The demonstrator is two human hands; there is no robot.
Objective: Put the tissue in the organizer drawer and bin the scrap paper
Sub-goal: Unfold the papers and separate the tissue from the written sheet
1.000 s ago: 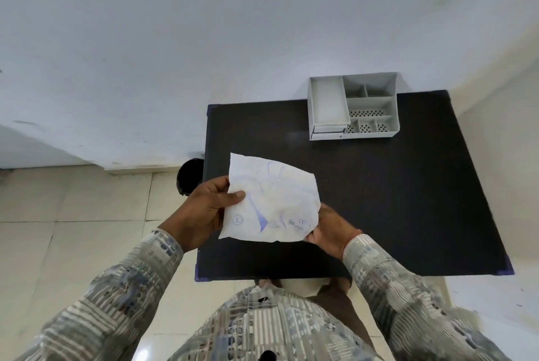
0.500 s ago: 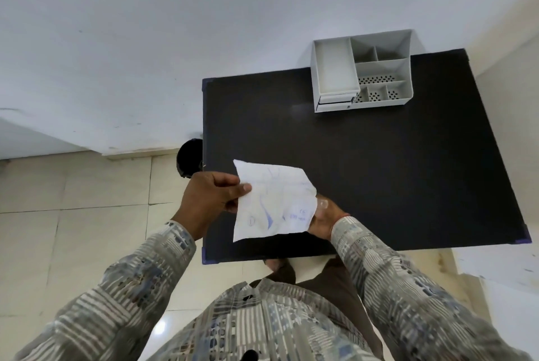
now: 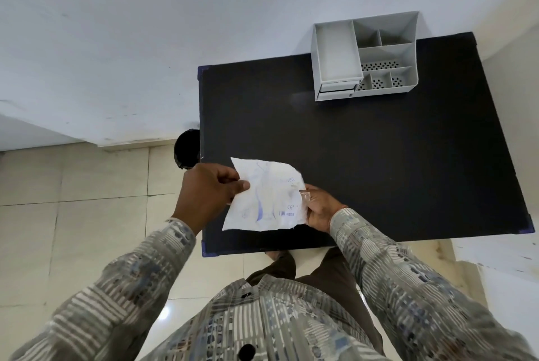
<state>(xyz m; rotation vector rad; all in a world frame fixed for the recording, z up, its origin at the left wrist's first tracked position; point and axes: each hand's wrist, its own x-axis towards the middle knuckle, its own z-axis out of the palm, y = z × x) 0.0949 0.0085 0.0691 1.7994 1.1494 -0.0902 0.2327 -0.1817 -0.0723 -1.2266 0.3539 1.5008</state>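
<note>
White scrap paper (image 3: 267,196) pinched between left hand (image 3: 208,194) and right hand (image 3: 319,207).

Scene is evenly, softly lit; glare is seen on floor tiles (image 3: 164,312); edges are bent by wide-angle lens; sleeves (image 3: 116,296) slightly blurred.

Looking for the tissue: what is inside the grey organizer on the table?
The grey organizer shows only bare open compartments, some with perforated floors. Its two front drawers are closed, so their contents are hidden.
</note>
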